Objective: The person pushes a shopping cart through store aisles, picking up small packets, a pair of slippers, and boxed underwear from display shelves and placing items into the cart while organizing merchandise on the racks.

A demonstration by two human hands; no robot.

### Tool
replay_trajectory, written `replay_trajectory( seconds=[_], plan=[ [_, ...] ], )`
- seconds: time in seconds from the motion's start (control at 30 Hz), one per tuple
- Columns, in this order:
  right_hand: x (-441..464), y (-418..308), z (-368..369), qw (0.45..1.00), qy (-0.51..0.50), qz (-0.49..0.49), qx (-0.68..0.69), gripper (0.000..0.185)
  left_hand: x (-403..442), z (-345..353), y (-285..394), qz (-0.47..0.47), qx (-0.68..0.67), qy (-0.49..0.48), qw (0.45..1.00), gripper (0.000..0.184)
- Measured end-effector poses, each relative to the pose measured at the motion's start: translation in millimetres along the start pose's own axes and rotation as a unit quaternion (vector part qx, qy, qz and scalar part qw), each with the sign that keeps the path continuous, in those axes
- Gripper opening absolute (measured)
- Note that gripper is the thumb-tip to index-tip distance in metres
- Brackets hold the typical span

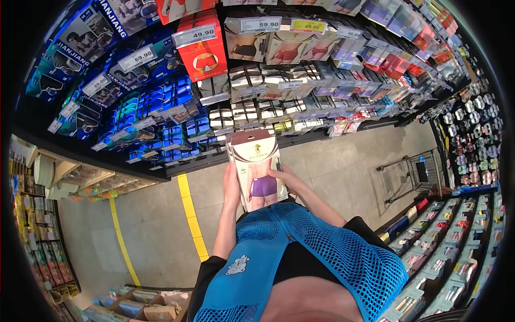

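Note:
Upright in front of my chest is a packaged underwear box point(262, 167), white with a dark brown top and a picture of purple boxer briefs. A second box edge seems to show behind its left side, though I cannot tell how many are stacked. My left hand point(232, 185) grips the left side, its fingers mostly hidden behind. On the right side, my right hand point(285, 177) closes with the thumb over the front. Beyond the box, hanging underwear packs point(245, 75) fill the shelf rack.
Blue underwear boxes point(171, 102) hang at the left of the rack, and a red box point(201, 53) hangs nearer the middle. A shopping cart point(410, 174) stands in the aisle to the right. Slippers point(472, 134) hang beyond it. Yellow floor tape point(191, 214) crosses the grey floor.

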State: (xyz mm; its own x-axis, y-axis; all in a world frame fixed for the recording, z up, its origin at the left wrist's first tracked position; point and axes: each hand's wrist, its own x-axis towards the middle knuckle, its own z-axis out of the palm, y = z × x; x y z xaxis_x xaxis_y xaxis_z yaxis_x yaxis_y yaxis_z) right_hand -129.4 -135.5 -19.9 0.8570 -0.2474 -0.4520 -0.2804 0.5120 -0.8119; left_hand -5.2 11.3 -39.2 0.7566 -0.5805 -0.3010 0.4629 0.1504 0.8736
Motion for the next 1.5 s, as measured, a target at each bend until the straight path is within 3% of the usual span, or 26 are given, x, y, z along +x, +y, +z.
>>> replay_trajectory(
  seconds=[0.07,0.2,0.3,0.33,0.4,0.47,0.7,0.77,0.87,0.93,1.0,1.03,1.1,1.17,1.27,1.33,1.37,1.43,1.5],
  plan=[
    [-4.1,-1.3,5.5,1.0,0.009,0.001,-0.008,0.064,-5.8,-4.8,0.8,0.014,0.057,-0.013,0.998,0.053],
    [-3.4,-3.6,10.6,0.997,0.036,-0.047,-0.045,0.061,-3.7,-13.3,-7.6,0.008,0.021,-0.017,1.0,0.053],
    [-11.2,-9.6,20.8,0.992,0.11,-0.04,-0.052,0.06,-9.7,-15.0,-10.8,-0.046,-0.129,-0.047,0.989,0.055],
    [-11.0,-11.1,19.5,0.99,0.113,-0.046,-0.063,0.059,-13.7,-12.2,-4.3,-0.072,-0.173,-0.046,0.981,0.043],
    [-9.3,-14.6,14.3,0.992,0.101,-0.046,-0.059,0.056,-15.3,-9.6,-4.4,0.017,-0.125,-0.065,0.99,0.036],
    [-11.5,-11.6,21.1,0.996,0.079,-0.028,-0.039,0.054,-28.9,2.3,16.3,0.038,-0.132,-0.046,0.989,0.038],
    [-9.6,-22.9,32.5,0.998,0.019,-0.067,-0.005,0.053,-32.7,-9.5,24.3,-0.042,-0.152,-0.05,0.986,0.041],
    [-9.8,-22.1,32.5,0.998,0.016,-0.068,-0.007,0.054,-31.0,-12.7,18.4,-0.036,-0.138,-0.061,0.988,0.041],
    [-11.2,-27.0,30.4,0.998,0.024,-0.058,-0.025,0.054,-23.9,-3.5,12.2,0.031,-0.133,0.02,0.99,0.039],
    [-19.0,-32.5,37.2,0.999,0.014,-0.008,0.03,0.056,-35.4,-2.8,31.3,-0.035,-0.09,0.019,0.995,0.039],
    [-31.4,-35.6,41.3,0.999,0.037,0.019,0.008,0.058,-26.0,-13.4,20.9,0.02,-0.035,-0.01,0.999,0.038],
    [-31.2,-45.8,44.5,0.998,0.051,0.034,-0.022,0.06,-30.6,-11.6,27.5,-0.023,-0.016,0.015,0.999,0.037],
    [-20.8,-34.7,25.9,0.998,0.019,-0.04,-0.047,0.062,-24.7,-3.7,29.9,0.099,0.032,-0.016,0.994,0.043],
    [-22.0,-43.5,14.3,0.999,-0.031,-0.032,-0.002,0.063,-22.1,0.4,34.8,0.123,0.081,-0.057,0.987,0.044],
    [-15.3,-43.7,-5.9,0.998,0.001,-0.043,0.05,0.063,-5.7,17.4,48.7,0.131,0.089,-0.125,0.979,0.045],
    [-14.6,-45.7,-18.7,0.996,0.032,-0.062,0.064,0.063,16.9,28.5,52.9,0.214,0.166,-0.169,0.948,0.045],
    [-15.0,-48.2,-26.6,0.992,0.062,-0.074,0.078,0.064,43.4,29.2,42.2,0.247,0.172,-0.135,0.944,0.048],
    [-18.4,-54.4,-40.1,0.991,0.084,-0.061,0.078,0.063,69.5,48.8,79.4,0.179,0.096,-0.126,0.971,0.051],
    [-17.3,-59.6,-53.5,0.978,0.12,-0.137,0.103,0.063,110.4,65.5,92.0,0.249,0.145,-0.064,0.955,0.056]
  ],
)
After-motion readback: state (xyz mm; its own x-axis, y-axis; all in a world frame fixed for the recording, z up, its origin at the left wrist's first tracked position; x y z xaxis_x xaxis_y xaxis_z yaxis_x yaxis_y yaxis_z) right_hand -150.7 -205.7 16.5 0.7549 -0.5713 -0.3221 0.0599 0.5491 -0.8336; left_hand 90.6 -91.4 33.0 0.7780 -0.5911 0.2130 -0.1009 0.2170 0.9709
